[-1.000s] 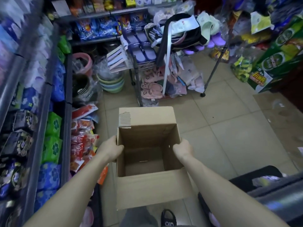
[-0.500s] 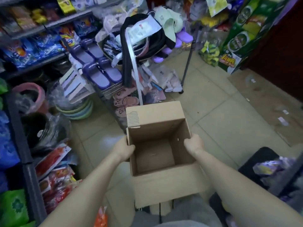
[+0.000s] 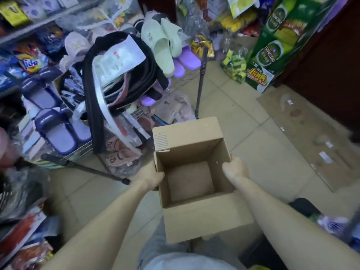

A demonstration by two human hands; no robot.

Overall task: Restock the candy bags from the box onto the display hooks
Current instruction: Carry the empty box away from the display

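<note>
An open brown cardboard box (image 3: pixel 196 217) hangs in front of me above the tiled floor, its flaps spread and its inside bare, with no candy bags visible in it. My left hand (image 3: pixel 151 177) grips the box's left wall at the rim. My right hand (image 3: pixel 234 169) grips the right wall, fingers curled over the edge. No display hooks show clearly. Red snack packets (image 3: pixel 25 228) lie blurred at the lower left.
A wire rack (image 3: pixel 109 106) loaded with purple and green slippers and black straps stands just ahead on the left. Green beer cartons (image 3: pixel 272 43) lean at the right. Flattened cardboard (image 3: pixel 303 133) covers the floor on the right. A dark bin (image 3: pixel 303 209) sits by my right arm.
My view has swung to the right, away from the left shelves toward the slipper rack and beer cartons. The box stays held between both hands, moving along with me.
</note>
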